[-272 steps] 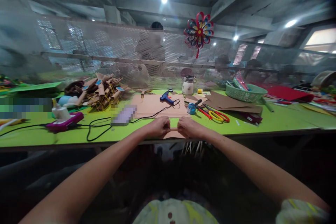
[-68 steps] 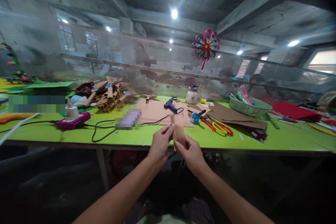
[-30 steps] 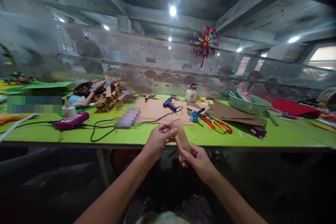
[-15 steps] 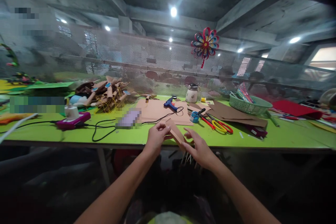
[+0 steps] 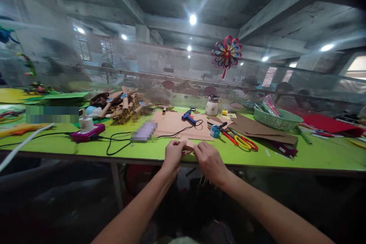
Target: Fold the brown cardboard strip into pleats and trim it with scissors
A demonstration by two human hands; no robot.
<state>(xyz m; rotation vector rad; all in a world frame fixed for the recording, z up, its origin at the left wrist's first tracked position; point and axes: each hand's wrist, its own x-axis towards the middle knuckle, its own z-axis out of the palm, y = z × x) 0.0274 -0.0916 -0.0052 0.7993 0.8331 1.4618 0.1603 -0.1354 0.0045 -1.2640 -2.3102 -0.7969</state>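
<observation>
Both hands meet at the near edge of the green table [image 5: 286,156], closed on a small folded brown paper piece [image 5: 188,144]. My left hand [image 5: 174,154] pinches its left end with curled fingers. My right hand [image 5: 209,159] covers its right end, fingers bent over it. Most of the piece is hidden by the hands. Just behind lies a large brown paper sheet [image 5: 174,122] with a blue glue gun [image 5: 189,116] on it.
Red and yellow scissors [image 5: 241,141] and a small blue pot [image 5: 215,131] lie to the right, with brown sheets and a green basket [image 5: 274,118]. A pile of paper cones [image 5: 124,105], a pink power strip [image 5: 85,133] and black cable [image 5: 120,143] sit left. A mesh screen backs the table.
The paper piece went from held upright in the air to lowered flat at the table's edge. Both hands came down and together over it.
</observation>
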